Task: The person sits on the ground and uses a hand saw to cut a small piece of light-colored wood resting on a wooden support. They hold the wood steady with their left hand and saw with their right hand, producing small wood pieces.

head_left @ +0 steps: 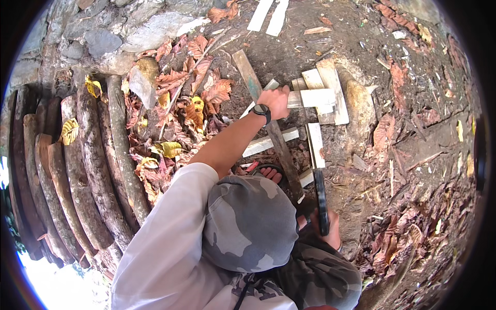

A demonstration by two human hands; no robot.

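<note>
Two hands | left (275,102) grips wood piece (316,97) | right (330,227) holds machete (321,199)

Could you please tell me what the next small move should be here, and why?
Probably lift the long dark blade in the right hand toward the pale split wooden piece. The left hand already grips that piece over the stack of pale boards, while the blade sits low, apart from it.

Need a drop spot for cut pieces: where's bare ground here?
Bare dirt lies above the left hand, between the dry leaves and the stacked planks. Crowded: planks around that hand, leaf litter right, logs left.
</note>
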